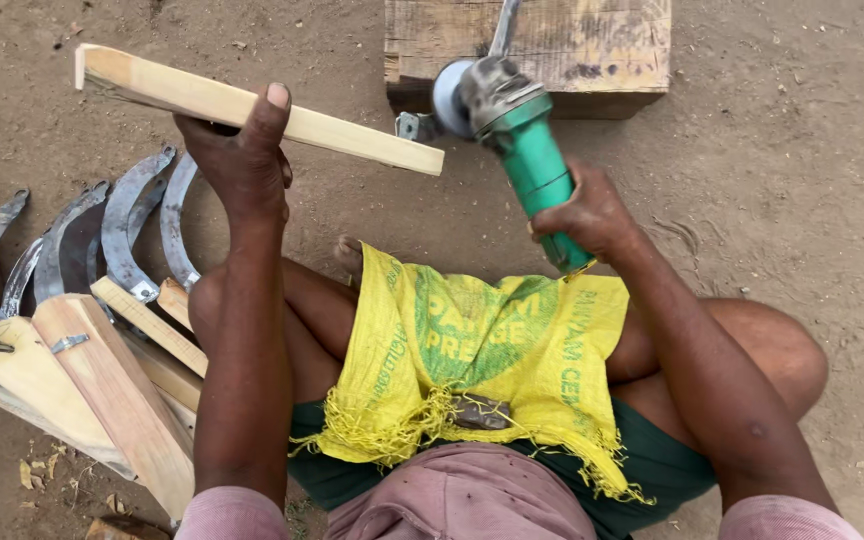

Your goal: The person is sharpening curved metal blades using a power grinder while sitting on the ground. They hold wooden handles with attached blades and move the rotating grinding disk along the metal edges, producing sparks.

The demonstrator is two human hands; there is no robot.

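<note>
My left hand [242, 150] grips a pale wooden stick [352, 135] near its middle and holds it slanted above the ground, one end pointing toward the grinder's head. A green angle grinder [522, 150] is clasped by its body in my right hand [587, 215], its grey disc end close to the stick's right tip. A yellow woven sack [482, 350] covers my lap.
A weathered wooden block [592, 50] stands on the dirt just beyond the grinder. At my left lies a pile of curved metal sickle blades [127, 225] fitted on wooden handles [112, 390]. Bare sandy ground [782, 170] surrounds everything.
</note>
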